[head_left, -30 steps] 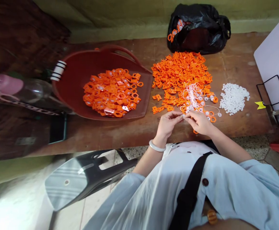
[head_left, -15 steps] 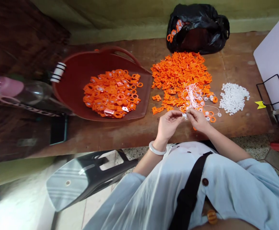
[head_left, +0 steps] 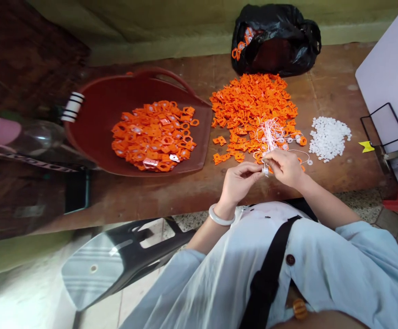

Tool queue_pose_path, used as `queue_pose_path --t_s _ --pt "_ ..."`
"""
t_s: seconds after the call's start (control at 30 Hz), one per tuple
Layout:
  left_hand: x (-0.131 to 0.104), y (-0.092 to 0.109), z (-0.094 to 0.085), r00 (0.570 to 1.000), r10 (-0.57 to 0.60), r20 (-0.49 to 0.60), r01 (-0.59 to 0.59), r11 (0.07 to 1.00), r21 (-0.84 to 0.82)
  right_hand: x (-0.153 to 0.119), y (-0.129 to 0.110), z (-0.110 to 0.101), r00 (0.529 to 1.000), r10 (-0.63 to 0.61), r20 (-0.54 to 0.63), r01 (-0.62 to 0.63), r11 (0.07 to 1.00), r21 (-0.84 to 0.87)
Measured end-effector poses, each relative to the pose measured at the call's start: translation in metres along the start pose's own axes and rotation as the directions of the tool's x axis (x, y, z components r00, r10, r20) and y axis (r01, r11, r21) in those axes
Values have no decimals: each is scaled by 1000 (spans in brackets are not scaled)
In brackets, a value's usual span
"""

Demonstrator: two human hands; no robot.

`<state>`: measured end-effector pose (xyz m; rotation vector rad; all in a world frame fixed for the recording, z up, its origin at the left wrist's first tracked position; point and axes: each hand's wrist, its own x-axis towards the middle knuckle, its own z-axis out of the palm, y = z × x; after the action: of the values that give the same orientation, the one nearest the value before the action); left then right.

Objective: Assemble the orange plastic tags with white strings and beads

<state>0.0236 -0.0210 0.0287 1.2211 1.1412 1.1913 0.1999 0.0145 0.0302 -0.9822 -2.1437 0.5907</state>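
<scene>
Piece, small and white, sitting at the left hand's fingertips; thumb and finger pinching, partly covering it. Long axis seemingly running toward the wearer, too small for certainty. Right hand curling just beside, hiding lower white cords; cannot tell what it's pinching.

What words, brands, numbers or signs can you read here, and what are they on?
Nothing reads clearly.
Dark strap by the pink-topped bottle: pale letters, too blurred to read.
Faint patch on the table: too blurred to tell whether it holds text.
</scene>
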Motion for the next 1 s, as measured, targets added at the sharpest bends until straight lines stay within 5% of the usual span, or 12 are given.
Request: queue_pose_path --t_s 0.13,0.27,0.47,0.67,0.83,1.0 --pt "-1 7 2 989 56 -137 -56 998 7 -14 5 22 998 52 28 -54 995 86" --pt "5 1 -5 961 123 -247 -94 988 126 -30 -9 27 995 -48 84 51 998 -32" --pt "1 6 1 994 109 0 -108 989 99 -3 -19 -8 999 -39 -27 40 999 12" --pt "-5 10 7 967 195 -166 -190 981 47 -7 -3 19 995 89 -43 -77 971 226" --pt "0 -5 -3 937 277 -213 -221 942 252 -29 -14 31 997 17 80 -18 1000 4" --pt "2 -9 -5 977 197 -82 -160 929 333 -12 -27 -5 978 -60 199 94 982 -165"
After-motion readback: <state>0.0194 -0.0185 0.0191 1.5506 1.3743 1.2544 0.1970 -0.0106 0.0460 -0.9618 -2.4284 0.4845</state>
